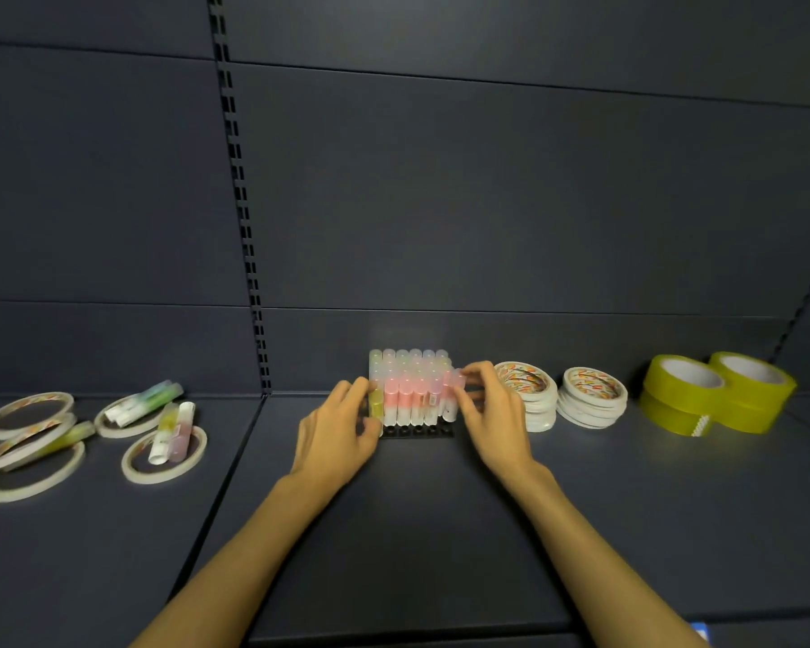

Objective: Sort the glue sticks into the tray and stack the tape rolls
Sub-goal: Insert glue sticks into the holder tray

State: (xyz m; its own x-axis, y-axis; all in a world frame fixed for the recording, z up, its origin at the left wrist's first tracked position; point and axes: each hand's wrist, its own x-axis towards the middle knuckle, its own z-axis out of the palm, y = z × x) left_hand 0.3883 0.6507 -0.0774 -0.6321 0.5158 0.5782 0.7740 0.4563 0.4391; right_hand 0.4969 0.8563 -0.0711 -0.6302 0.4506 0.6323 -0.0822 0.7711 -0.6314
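Two hands at the black tray point(417, 431): left hand point(342, 430) pinching a yellow glue stick point(376, 406) at its edge, right hand point(489, 413) gripping a pink glue stick point(452, 395), likely seating both upright. Loose tape rolls point(29, 441) well apart, unstacked.

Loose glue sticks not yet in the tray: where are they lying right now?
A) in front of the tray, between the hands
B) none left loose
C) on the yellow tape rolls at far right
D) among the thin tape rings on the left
D: several loose glue sticks lie across the thin tape rings on the left, far from the tray where both hands work.
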